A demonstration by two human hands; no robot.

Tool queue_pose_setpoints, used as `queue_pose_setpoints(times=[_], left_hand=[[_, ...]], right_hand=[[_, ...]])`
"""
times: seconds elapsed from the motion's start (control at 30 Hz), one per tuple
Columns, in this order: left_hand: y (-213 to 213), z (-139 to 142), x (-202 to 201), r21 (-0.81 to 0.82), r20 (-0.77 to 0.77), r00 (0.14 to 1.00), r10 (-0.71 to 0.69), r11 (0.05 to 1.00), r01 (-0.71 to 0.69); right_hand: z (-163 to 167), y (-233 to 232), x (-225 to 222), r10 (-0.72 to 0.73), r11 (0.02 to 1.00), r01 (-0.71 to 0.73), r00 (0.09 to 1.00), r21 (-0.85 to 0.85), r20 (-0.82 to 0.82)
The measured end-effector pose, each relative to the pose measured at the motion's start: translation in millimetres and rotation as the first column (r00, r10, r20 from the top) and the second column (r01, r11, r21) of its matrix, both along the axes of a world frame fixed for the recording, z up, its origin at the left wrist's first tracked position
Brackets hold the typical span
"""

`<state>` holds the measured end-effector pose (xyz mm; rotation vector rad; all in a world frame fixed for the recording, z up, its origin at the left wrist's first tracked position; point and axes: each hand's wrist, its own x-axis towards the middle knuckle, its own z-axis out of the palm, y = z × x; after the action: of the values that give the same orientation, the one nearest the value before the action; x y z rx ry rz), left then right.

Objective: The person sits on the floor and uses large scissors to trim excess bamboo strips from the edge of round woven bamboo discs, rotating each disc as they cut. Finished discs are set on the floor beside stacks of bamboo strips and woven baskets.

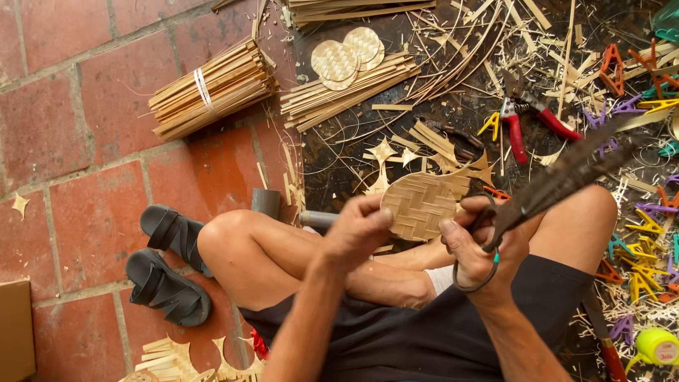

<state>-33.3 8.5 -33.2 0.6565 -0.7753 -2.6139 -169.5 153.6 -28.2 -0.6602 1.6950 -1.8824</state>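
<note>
Now: left hand (357, 230) fingers pinching one woven disc (419, 205); right hand (481, 244) fingers gripping one scissors (544, 187).

Both my forearms rise from the bottom of the frame toward the centre. My left hand (359, 230) sits centre frame, fingers curled, thumb and fingertips pinched up top. My right hand (484, 244) is just right of centre, thumb pointing left, fingers wrapped closed. My bare knees are bent, legs crossed underneath.
</note>
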Motion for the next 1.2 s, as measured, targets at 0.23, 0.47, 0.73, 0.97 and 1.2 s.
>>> queue_pose_setpoints(times=[0.23, 0.47, 0.73, 0.97, 1.2], left_hand=[[55.3, -9.0, -18.8, 0.021, -0.089, 0.903, 0.421, 0.907, -0.421], [54.9, 0.1, -21.8, 0.008, -0.07, 0.855, 0.514, 0.857, -0.515], [28.0, -1.1, -4.0, -0.029, -0.085, 0.777, 0.624, 0.778, -0.628], [36.5, -0.4, -1.9, -0.153, -0.028, 0.867, 0.498, 0.855, -0.496], [48.4, 2.9, -8.3, -0.178, -0.045, 0.838, 0.543, 0.821, -0.542]], right_hand=[[-11.9, -8.7, 34.3, -0.091, 0.996, 0.089, 0.994, -0.03, -0.06], [-20.1, -2.3, 43.2, -0.048, 0.997, 0.059, 0.97, 0.042, -0.238], [-41.3, 5.3, 36.0, 0.439, 0.887, -0.454, 0.884, 0.079, 0.158], [-46.5, 10.6, 29.5, 0.487, 0.841, -0.507, 0.862, 0.188, 0.145], [-48.7, 13.6, 34.3, 0.472, 0.867, -0.481, 0.876, 0.132, 0.099]])
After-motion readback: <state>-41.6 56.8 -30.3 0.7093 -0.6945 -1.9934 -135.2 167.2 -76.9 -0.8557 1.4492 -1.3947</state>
